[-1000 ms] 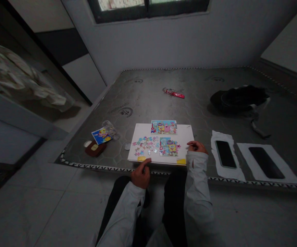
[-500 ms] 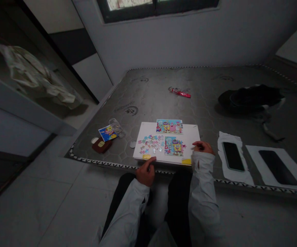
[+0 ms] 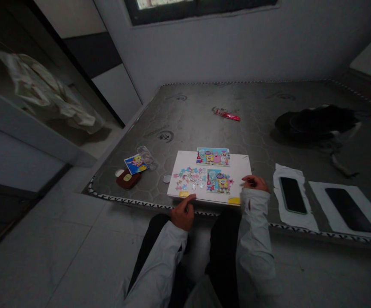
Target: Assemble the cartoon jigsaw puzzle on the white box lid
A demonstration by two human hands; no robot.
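A white flat box (image 3: 239, 164) lies at the front of the mattress. On its right half is a partly joined cartoon jigsaw puzzle (image 3: 218, 181), with a pink piece sticking out on its right. Loose puzzle pieces (image 3: 190, 177) are spread to the left. A printed reference picture (image 3: 212, 157) lies along the box's back edge. My left hand (image 3: 183, 213) rests at the front edge of the box, index finger stretched out, the other fingers bent, holding nothing visible. By the right edge, my right hand (image 3: 256, 183) has loosely bent fingers, apart, with nothing visible in them.
Left of the box lie a brown case (image 3: 128, 179), a small cartoon card (image 3: 136, 164) and clear plastic packaging (image 3: 146, 156). Two phones, one greenish-edged (image 3: 292, 195) and one dark (image 3: 348, 209), rest on white sheets at right. Behind are a red packet (image 3: 226, 114) and a black bag (image 3: 320, 124).
The whole view has shifted slightly. Both hands keep nearly the same pose, and the puzzle and loose pieces look unchanged.
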